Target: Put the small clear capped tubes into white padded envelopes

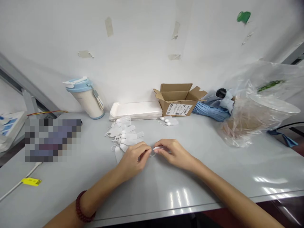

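My left hand and my right hand meet at the middle of the grey table. Together they pinch a small white tag with a thin string loop between their fingertips. Just left of my left hand lies a pile of several white tags with strings, one partly hidden under that hand. Two more white tags lie further back near the cardboard box.
An open cardboard box and a stack of white sheets stand against the wall. A blue-lidded cup is at back left. A clear plastic bag and blue cloth sit right. A cable with a yellow label lies left.
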Motion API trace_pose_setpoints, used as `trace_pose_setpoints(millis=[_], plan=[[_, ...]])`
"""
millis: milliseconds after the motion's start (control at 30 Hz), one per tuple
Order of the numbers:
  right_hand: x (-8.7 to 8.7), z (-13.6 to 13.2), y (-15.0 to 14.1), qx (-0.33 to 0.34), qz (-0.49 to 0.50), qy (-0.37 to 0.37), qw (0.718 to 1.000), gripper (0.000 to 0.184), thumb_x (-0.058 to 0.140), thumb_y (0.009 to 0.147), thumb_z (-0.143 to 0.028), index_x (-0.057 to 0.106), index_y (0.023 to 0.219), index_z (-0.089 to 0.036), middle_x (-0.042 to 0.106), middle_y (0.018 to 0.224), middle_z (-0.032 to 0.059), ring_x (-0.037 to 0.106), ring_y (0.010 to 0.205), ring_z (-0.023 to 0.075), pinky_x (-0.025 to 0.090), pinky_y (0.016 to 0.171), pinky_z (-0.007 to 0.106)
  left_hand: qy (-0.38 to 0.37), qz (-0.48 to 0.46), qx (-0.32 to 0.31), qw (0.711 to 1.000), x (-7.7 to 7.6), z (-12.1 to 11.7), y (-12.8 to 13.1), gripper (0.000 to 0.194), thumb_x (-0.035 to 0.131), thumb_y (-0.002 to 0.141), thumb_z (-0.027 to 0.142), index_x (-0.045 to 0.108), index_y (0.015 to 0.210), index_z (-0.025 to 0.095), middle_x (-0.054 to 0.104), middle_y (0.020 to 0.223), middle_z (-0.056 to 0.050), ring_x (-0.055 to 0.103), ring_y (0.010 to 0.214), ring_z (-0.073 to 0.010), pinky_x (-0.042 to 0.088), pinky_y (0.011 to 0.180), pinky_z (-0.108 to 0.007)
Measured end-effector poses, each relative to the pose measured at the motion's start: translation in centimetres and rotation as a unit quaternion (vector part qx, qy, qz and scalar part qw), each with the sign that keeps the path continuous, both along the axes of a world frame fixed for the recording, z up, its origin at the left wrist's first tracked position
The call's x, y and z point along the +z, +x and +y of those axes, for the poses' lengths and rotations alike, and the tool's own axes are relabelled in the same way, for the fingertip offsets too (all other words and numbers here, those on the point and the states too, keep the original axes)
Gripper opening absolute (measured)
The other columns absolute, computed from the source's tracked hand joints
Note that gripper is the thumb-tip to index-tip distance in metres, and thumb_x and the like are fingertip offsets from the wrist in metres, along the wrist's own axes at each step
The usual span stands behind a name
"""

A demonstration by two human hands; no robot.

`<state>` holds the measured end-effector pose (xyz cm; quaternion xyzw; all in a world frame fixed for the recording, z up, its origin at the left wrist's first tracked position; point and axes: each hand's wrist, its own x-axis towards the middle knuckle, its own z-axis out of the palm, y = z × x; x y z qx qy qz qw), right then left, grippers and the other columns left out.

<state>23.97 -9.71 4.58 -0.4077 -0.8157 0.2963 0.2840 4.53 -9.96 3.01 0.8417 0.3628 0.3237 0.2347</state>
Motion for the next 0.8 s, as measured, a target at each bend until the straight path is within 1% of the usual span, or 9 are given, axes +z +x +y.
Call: trace_pose_setpoints(millis=[200,300,367,433,533,600,667,733,800], plan=[[0.4,0.1,-0.1,0.009,0.012,-0.058,0.998,0.019,0.051,0.087,-0.028,0.066,0.087,-0.016,0.067,0.077,0.0013,0.055,0.064,0.0105,0.039,0.057,0.022,0.016,-0.007,-0.002,1.0,0.1,-0.4,0.2,0.021,0.04,0.088,0.015,0.059,0.077,0.016,0.053,0.064,0.0,0.043,0.054,-0.0096,0.036,0.053,-0.022],[0.8,0.1,0.1,0.013,0.029,-0.057,0.998,0.02,0.052,0.087,-0.031,0.064,0.091,-0.017,0.067,0.084,0.0025,0.057,0.072,0.0123,0.041,0.06,0.023,-0.002,-0.002,0.0,1.0,0.9,-0.2,0.0,0.021,0.042,0.088,0.018,0.06,0.078,0.017,0.056,0.066,0.0,0.047,0.056,-0.0099,0.038,0.055,-0.022],[1.0,0.2,0.5,0.003,0.038,-0.05,0.998,0.023,0.053,0.086,-0.035,0.062,0.099,-0.017,0.065,0.088,0.0036,0.057,0.075,0.013,0.043,0.061,0.023,-0.01,-0.003,0.029,1.0,1.7,0.3,-0.8,0.021,0.044,0.088,0.021,0.061,0.078,0.017,0.059,0.067,0.0,0.05,0.059,-0.0107,0.039,0.056,-0.022],[1.0,0.7,1.2,-0.032,0.038,-0.023,0.998,0.029,0.051,0.087,-0.038,0.057,0.106,-0.018,0.063,0.091,0.0049,0.056,0.074,0.0132,0.045,0.061,0.025,0.001,-0.016,0.092,0.996,2.5,1.2,-2.1,0.02,0.045,0.087,0.025,0.062,0.078,0.018,0.062,0.069,-0.001,0.052,0.062,-0.0118,0.04,0.058,-0.023],[0.2,1.9,2.7,-0.117,0.004,0.072,0.991,0.028,0.045,0.089,-0.038,0.053,0.109,-0.018,0.06,0.099,0.0084,0.056,0.08,0.0162,0.046,0.065,0.029,0.044,-0.025,0.196,0.979,3.3,2.7,-4.7,0.02,0.047,0.086,0.029,0.062,0.077,0.018,0.064,0.073,-0.002,0.054,0.066,-0.0133,0.04,0.06,-0.024],[-0.7,3.0,3.8,-0.163,-0.03,0.127,0.978,0.028,0.045,0.089,-0.038,0.052,0.108,-0.018,0.058,0.103,0.0106,0.056,0.085,0.0192,0.047,0.07,0.033,0.066,-0.001,0.222,0.973,3.4,3.5,-6.2,0.021,0.047,0.085,0.031,0.062,0.077,0.018,0.065,0.075,-0.002,0.054,0.068,-0.0142,0.039,0.058,-0.024],[-1.7,3.9,4.8,-0.186,-0.075,0.174,0.964,0.028,0.044,0.089,-0.036,0.051,0.109,-0.018,0.056,0.107,0.0125,0.053,0.096,0.0235,0.045,0.082,0.04,0.068,0.009,0.224,0.972,3.4,4.0,-7.2,0.023,0.048,0.084,0.032,0.064,0.076,0.018,0.066,0.079,-0.003,0.055,0.073,-0.0155,0.039,0.058,-0.023],[-2.7,4.7,5.5,-0.191,-0.124,0.19,0.955,0.031,0.043,0.088,-0.033,0.05,0.114,-0.017,0.053,0.114,0.0149,0.048,0.108,0.0273,0.042,0.09,0.043,0.035,0.011,0.224,0.974,3.4,4.3,-7.7,0.024,0.049,0.082,0.034,0.066,0.077,0.018,0.068,0.083,-0.004,0.057,0.077,-0.0168,0.04,0.059,-0.023],[-3.6,5.3,6.1,-0.191,-0.165,0.191,0.949,0.037,0.043,0.088,-0.032,0.047,0.119,-0.014,0.049,0.119,0.018,0.043,0.113,0.0299,0.039,0.094,0.046,-0.017,0.017,0.246,0.969,3.5,4.6,-8.0,0.026,0.05,0.081,0.036,0.067,0.077,0.019,0.07,0.082,-0.003,0.058,0.075,-0.0172,0.04,0.059,-0.024]])
